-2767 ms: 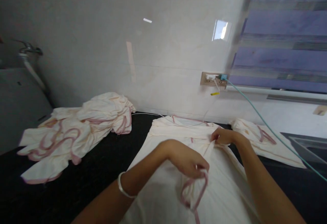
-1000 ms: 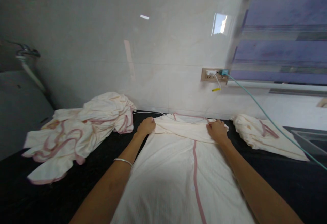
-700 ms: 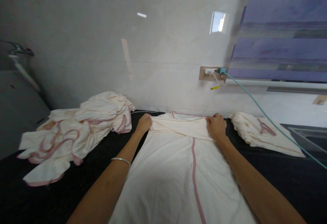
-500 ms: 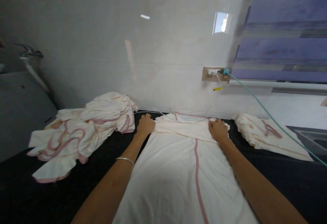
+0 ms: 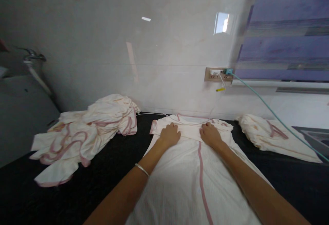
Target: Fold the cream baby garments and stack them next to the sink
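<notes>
A long cream shirt (image 5: 177,177) with a pink stripe down its front lies spread out before me, its pink-edged neckline toward the wall. A band of cloth (image 5: 189,131) is folded across its upper part. On the left half of that band rests my left hand (image 5: 170,134), closed, fingers curled against the cloth. My right hand (image 5: 210,134) is closed in the same way on the right half, a short gap away. The fingertips are partly hidden, so how much cloth is pinched does not show. A pink-edged sleeve (image 5: 153,126) lies beyond my left hand.
A crumpled heap of similar cream clothes (image 5: 102,125) lies left on the black counter (image 5: 113,173). A folded cream garment (image 5: 267,136) sits at the right. A green cable (image 5: 267,105) runs from the wall socket (image 5: 218,74) over it. A tap (image 5: 33,55) is at the far left.
Both hands have moved inward from the shirt's side edges toward its middle. The left sleeve end and the right shoulder are now uncovered. The view has shifted slightly.
</notes>
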A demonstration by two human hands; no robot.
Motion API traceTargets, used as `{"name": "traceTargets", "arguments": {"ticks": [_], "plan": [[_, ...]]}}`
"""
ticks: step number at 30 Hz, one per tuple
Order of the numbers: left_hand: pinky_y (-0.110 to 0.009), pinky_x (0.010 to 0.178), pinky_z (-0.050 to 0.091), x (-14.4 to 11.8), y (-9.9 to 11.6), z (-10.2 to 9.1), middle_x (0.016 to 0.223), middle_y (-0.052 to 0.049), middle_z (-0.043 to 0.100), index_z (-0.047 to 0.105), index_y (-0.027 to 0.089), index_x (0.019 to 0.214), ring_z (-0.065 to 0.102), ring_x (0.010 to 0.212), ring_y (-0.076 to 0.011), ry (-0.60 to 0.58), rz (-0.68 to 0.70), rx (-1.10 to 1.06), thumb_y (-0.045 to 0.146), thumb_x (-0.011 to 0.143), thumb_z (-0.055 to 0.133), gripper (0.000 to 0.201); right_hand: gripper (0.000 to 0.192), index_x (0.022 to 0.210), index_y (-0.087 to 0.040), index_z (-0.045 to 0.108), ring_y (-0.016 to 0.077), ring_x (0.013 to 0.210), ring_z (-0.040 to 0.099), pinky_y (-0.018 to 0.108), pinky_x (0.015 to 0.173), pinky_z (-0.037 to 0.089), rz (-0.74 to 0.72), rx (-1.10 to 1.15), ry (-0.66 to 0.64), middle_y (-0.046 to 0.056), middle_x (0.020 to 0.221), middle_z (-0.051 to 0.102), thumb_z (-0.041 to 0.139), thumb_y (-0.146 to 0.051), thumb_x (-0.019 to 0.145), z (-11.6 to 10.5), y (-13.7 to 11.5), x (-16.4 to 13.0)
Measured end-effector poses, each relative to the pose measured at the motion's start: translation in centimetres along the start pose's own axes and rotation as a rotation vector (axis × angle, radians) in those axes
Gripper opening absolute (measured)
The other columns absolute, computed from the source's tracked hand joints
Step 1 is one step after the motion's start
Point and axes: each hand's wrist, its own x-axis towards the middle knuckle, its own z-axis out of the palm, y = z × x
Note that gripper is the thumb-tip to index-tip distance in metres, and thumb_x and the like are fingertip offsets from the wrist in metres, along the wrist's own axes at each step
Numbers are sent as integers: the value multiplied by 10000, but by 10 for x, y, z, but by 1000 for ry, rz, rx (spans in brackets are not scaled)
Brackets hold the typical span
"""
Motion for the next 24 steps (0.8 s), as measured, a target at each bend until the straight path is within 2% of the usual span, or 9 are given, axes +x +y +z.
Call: {"name": "traceTargets", "arguments": {"ticks": [3, 6, 8, 11, 14, 18, 24], "plan": [[-610, 1176, 297, -5, -9, 10, 1570, -123, 471, 550, 235, 1443, 397, 1443, -353, 78, -15, 22, 495, 1026, 348, 532, 488, 1342, -183, 594, 294, 1313, 499, 462, 1114, 357, 8, -2, -28, 165, 1421, 557, 303, -449, 1054, 7, 9, -2], [-685, 1202, 169, 0, -29, 10, 1656, -103, 362, 483, 257, 1524, 271, 1514, -414, 123, -123, 59, 563, 1017, 341, 609, 543, 1437, -216, 532, 343, 1457, 356, 618, 1167, 246, 66, -16, -43, 146, 1590, 425, 268, -498, 1055, 8, 33, -1], [-712, 1196, 141, 4, -39, 10, 1685, -108, 307, 441, 253, 1563, 224, 1532, -440, 103, -186, 66, 569, 1014, 325, 644, 591, 1517, -251, 460, 381, 1503, 277, 706, 1160, 188, 136, -14, -61, 118, 1653, 346, 238, -536, 1050, 8, 52, 0], [-694, 1198, 176, 8, -47, 15, 1706, -135, 244, 357, 237, 1616, 199, 1545, -449, 14, -224, 33, 615, 1000, 305, 724, 644, 1605, -326, 324, 391, 1518, 261, 775, 1127, 193, 206, 24, -96, 75, 1677, 316, 174, -590, 1038, 10, 79, 2], [-687, 1196, 194, 8, -46, 19, 1721, -131, 194, 290, 272, 1644, 168, 1551, -471, -61, -230, -13, 700, 971, 282, 798, 663, 1623, -324, 294, 370, 1514, 293, 759, 1126, 246, 168, 37, -104, 73, 1668, 340, 153, -594, 1034, 14, 96, 4], [-746, 1165, 164, 7, -42, 18, 1724, -145, 165, 298, 332, 1636, 143, 1540, -524, -67, -251, -14, 811, 904, 309, 875, 672, 1618, -289, 330, 360, 1503, 322, 710, 1156, 265, 106, 24, -82, 79, 1654, 370, 175, -583, 1034, 18, 111, 6], [-663, 1209, 186, 7, -42, 20, 1710, -163, 209, 292, 298, 1641, 173, 1573, -402, -63, -174, -22, 789, 932, 274, 863, 614, 1565, -258, 444, 289, 1497, 345, 552, 1205, 296, 43, 5, -32, 64, 1635, 406, 204, -493, 1051, 21, 128, 5]]}}
